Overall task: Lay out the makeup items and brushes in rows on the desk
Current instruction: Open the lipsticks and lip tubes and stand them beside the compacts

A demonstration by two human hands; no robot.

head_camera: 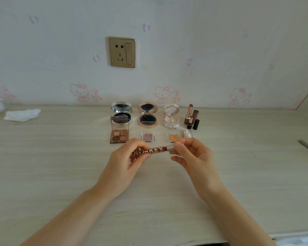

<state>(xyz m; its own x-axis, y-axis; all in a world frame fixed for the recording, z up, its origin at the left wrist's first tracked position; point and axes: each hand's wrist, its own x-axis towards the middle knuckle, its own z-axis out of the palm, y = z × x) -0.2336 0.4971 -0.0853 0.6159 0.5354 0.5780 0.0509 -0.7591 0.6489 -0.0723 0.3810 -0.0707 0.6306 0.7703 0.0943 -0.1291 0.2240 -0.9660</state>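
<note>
The brown lip tube (150, 151) lies nearly level above the desk (60, 174), long axis from 8 to 2 o'clock, its pale cap end toward 2. The left hand (124, 164) grips the lettered barrel, fingers curled round it; the right hand (192, 157) pinches the cap between thumb and forefinger. At 12 o'clock sit an eyeshadow palette (119, 135), open compacts (147, 113) and lipsticks (191, 117).
</note>
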